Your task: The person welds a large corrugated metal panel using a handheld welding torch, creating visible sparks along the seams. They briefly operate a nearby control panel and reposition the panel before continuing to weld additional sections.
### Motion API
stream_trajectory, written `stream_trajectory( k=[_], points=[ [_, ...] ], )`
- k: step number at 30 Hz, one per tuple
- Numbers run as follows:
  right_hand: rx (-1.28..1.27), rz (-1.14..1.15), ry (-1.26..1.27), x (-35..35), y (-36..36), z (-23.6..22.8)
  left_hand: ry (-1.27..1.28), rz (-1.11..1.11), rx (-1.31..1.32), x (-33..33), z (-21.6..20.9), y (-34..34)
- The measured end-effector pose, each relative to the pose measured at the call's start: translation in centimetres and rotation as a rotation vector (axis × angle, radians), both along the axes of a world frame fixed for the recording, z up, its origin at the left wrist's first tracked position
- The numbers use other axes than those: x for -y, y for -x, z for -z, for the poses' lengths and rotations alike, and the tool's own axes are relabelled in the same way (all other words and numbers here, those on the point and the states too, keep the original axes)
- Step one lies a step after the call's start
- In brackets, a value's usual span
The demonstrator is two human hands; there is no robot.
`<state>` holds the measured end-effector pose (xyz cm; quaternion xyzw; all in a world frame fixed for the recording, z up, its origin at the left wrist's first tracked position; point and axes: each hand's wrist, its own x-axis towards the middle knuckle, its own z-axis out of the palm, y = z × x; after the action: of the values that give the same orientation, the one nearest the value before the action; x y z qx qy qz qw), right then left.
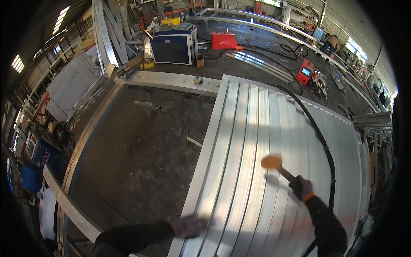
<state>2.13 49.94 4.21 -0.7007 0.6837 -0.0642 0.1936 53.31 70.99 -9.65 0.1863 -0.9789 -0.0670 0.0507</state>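
Observation:
My gloved right hand [302, 188] is wrapped round the dark handle of a mallet [271, 162], held above a large slatted metal panel [252, 141]. The mallet's tan, rounded head points to the left, and its shadow falls on the slats. Over the panel's near left edge is my gloved left hand [190, 227], smeared by motion. Its fingers do not show clearly, nor whether it touches the metal. Long silvery slats run side by side inside the panel's frame [212, 122].
A black cable [322, 141] lies across the panel's right part. A tape measure [198, 80] rests on the far metal beam [167, 80]. Beyond stand a blue machine [173, 47] and a red machine [305, 73]. A person [330, 43] bends at the far right.

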Motion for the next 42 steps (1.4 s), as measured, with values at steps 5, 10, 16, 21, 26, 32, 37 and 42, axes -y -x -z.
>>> stream_trajectory(
  k=[5, 10, 16, 21, 26, 32, 37, 42],
  points=[
    [1.274, 0.418, -0.284, 3.6, -11.3, 4.4, 0.569, -0.038, 0.378, 11.7, -0.3, 1.5],
    [1.567, 0.441, 0.071, 15.2, -18.1, 2.9, -0.040, -0.112, 0.006, 12.1, 0.5, 1.8],
    [1.474, 0.625, 0.051, 25.6, -26.4, 8.4, -0.212, -0.136, -0.186, 11.7, 0.8, 1.5],
    [1.290, 0.391, -0.252, 27.0, -28.2, 11.5, -0.079, -0.083, 0.055, 11.7, 0.6, 1.5],
    [1.495, 0.578, -0.160, 27.3, -26.5, 9.5, -0.221, -0.149, -0.229, 11.6, 0.6, 1.7],
    [1.361, 0.527, -0.256, 26.9, -27.8, 11.9, -0.208, -0.195, -0.272, 11.7, -0.2, 2.2],
    [1.243, 0.316, -0.318, 24.5, -22.0, 11.6, -0.202, -0.174, -0.213, 12.0, -0.6, 2.3],
    [1.266, 0.550, -0.321, 14.7, -13.6, 11.0, -0.154, -0.165, -0.222, 12.2, -0.2, 2.2]
  ],
)
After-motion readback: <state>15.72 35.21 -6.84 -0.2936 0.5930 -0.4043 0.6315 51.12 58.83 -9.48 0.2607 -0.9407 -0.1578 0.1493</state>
